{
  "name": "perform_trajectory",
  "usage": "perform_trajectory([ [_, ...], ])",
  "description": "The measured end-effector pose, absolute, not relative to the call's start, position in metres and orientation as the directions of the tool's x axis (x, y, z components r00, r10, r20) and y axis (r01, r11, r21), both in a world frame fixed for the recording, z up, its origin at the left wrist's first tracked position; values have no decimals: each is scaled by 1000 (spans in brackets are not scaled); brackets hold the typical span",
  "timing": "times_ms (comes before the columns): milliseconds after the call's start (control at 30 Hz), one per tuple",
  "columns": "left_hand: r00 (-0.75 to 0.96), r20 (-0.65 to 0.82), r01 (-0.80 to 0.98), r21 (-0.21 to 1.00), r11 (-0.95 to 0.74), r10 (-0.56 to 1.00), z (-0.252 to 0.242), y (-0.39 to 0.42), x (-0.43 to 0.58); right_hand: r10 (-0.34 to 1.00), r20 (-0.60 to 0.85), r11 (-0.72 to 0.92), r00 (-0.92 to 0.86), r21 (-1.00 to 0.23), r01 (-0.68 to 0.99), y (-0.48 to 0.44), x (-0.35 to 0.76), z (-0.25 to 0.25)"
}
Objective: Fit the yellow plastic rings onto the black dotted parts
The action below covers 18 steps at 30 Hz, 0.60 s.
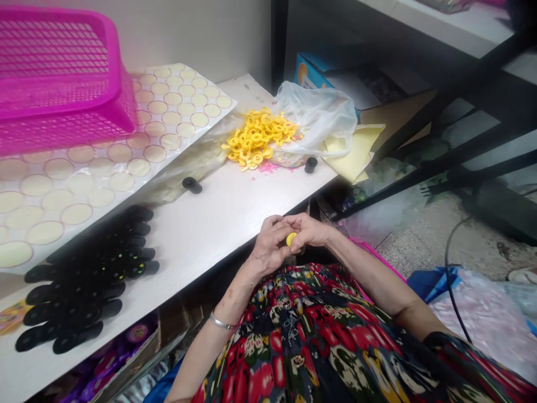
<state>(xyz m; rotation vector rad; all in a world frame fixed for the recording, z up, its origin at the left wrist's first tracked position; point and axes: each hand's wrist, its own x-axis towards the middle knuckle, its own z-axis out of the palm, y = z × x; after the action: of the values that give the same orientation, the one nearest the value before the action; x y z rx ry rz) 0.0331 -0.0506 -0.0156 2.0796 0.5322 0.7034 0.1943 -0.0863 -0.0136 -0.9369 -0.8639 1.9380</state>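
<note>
Pinching yellow disc [291, 239] together, hands [271, 243] by near edge of white table [229, 215] (bare surface beyond).

Person's left hand [271, 246] and right hand [310, 230] meet just off the worktop [232, 210], yellow disc [291, 239] between them. On it: yellow rings [255, 136] heaped beside clear bag [321, 115], two black cylinders [310, 165], piled black pieces [84, 291], pink basket [113, 89], sticker sheet [100, 179].

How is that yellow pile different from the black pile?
The yellow pile is a jumbled heap; the black pile lies in rough rows. The yellow pile sits by the plastic bag; the black pile by the circle-printed sheet. Both contain many pieces and lie on the white table.
</note>
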Motion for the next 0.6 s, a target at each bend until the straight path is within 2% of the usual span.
perform_trajectory([
  [233,719,345,80,821,-565,603,-19,-50,34,945,-218,-305,-243,-855,-419,-94,189,-27],
  [400,703,315,83,854,-514,638,-22,-50,32,920,-223,-357,-323,-817,-453,-96,192,-26],
  [600,748,298,90,840,-535,593,-20,-48,33,888,-297,-436,-350,-785,-440,-92,193,-22],
])
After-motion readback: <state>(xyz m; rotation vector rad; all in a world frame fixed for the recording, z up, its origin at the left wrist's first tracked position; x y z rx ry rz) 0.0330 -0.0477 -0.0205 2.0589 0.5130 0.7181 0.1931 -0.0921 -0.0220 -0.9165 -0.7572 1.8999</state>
